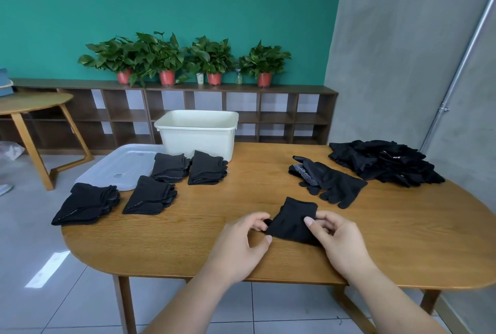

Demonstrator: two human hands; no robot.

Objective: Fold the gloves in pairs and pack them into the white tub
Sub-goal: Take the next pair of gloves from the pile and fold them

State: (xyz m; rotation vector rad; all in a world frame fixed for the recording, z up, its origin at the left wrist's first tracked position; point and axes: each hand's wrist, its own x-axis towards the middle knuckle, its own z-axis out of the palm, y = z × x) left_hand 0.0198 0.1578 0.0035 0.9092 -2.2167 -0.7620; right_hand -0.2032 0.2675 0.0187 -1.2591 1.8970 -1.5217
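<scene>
A folded black glove pair (293,221) lies on the wooden table (402,239) near its front edge. My left hand (243,243) pinches its left edge, fingers curled. My right hand (339,241) holds its right side, with the index finger lying across the fabric. Several folded glove bundles (150,196) lie in two rows at the left. Loose black gloves (328,182) lie spread right of centre, and a heap of gloves (386,163) sits at the far right. The white tub (197,132) stands at the table's back edge; its inside is hidden from view.
A translucent lid (120,167) lies flat left of the tub, partly under the bundles. Behind the table runs a low shelf (188,116) with potted plants (166,62). A second wooden table (32,108) stands at the left.
</scene>
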